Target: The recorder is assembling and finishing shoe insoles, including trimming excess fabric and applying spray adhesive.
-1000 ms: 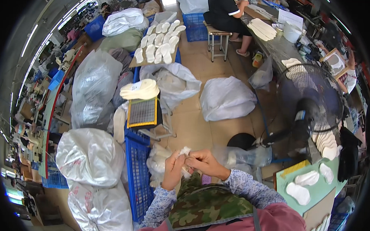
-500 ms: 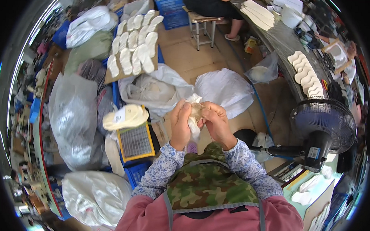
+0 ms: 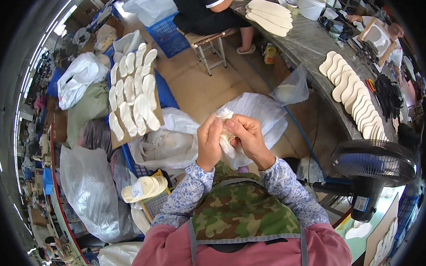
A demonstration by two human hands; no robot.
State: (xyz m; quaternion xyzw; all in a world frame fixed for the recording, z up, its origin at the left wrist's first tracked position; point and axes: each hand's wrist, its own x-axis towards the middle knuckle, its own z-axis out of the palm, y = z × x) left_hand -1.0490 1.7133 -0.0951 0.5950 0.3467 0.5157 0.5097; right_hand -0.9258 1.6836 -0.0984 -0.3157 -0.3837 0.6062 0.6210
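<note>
My left hand (image 3: 210, 140) and my right hand (image 3: 250, 138) meet in front of my apron. Both are closed on a bunched, sock-like white cloth piece (image 3: 226, 144), thumbs pressed on it near its upper end. Its lower part hangs between the palms, and the fingers behind it are mostly hidden. To the left, similar white sock-shaped pieces (image 3: 125, 119) lie in rows on a brown board (image 3: 117, 142). Beneath and beyond my hands spreads a large white sack (image 3: 269, 117).
A black fan (image 3: 372, 166) stands close on my right. Cream insole-shaped pieces (image 3: 353, 93) overlap on the dark worktable (image 3: 314, 47). At left are a stack of cream soles (image 3: 144, 189) and a clear plastic bag (image 3: 91, 192). Ahead, a person sits on a stool (image 3: 204, 41).
My view has turned, so the board and sacks sit differently. Both hands still hold the cloth piece; its beige stretched part has become bunched, and my right thumb now lies across it.
</note>
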